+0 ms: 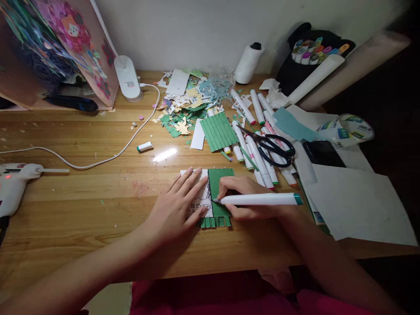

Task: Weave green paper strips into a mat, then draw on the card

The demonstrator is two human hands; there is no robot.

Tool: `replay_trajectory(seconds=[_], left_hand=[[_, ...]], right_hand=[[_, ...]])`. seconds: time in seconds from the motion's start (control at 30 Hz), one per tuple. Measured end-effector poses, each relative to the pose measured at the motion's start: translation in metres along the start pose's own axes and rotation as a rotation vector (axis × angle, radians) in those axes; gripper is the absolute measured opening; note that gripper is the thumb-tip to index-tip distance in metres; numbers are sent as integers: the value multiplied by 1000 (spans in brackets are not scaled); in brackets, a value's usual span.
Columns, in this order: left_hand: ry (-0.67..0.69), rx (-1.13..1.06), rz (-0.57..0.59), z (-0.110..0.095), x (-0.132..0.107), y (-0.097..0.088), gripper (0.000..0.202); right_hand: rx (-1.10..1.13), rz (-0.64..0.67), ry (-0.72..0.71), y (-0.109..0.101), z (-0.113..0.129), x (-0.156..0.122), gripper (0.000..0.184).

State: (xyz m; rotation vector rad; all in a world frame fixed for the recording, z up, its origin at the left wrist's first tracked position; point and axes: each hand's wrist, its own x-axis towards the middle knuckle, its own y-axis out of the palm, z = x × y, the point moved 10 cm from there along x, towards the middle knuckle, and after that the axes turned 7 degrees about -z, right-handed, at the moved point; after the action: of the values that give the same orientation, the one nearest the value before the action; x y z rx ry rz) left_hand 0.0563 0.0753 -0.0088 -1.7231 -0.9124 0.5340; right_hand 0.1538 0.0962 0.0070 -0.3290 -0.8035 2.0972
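My left hand (179, 199) lies flat with fingers stretched out over a white card (204, 192) printed with black line drawings, part of it hidden under the palm. Beneath and to the right of that card shows a green piece of card (223, 175), with small cut green tabs (210, 222) along its near edge. In my right hand (246, 192) is a white marker (262, 199) with a green end, pinched near its tip. The tip meets the green card close to the white card's right edge. A loose marker cap (145, 147) rests farther left.
Several markers (252, 148), black scissors (275, 148) and a striped green card (219, 131) lie beyond my right hand, near paper scraps (183, 109). Tape (346, 129) and white paper (364, 201) are at right. A glue gun (16, 186) lies left; a white cable (108, 159) crosses the desk.
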Motion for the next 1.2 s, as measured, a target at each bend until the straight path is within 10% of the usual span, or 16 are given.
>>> replay_trajectory(seconds=[1.2], left_hand=[[14,-22,-12,-4,7,-2,62]], right_hand=[[196,234,-31,20,8,-6,15]])
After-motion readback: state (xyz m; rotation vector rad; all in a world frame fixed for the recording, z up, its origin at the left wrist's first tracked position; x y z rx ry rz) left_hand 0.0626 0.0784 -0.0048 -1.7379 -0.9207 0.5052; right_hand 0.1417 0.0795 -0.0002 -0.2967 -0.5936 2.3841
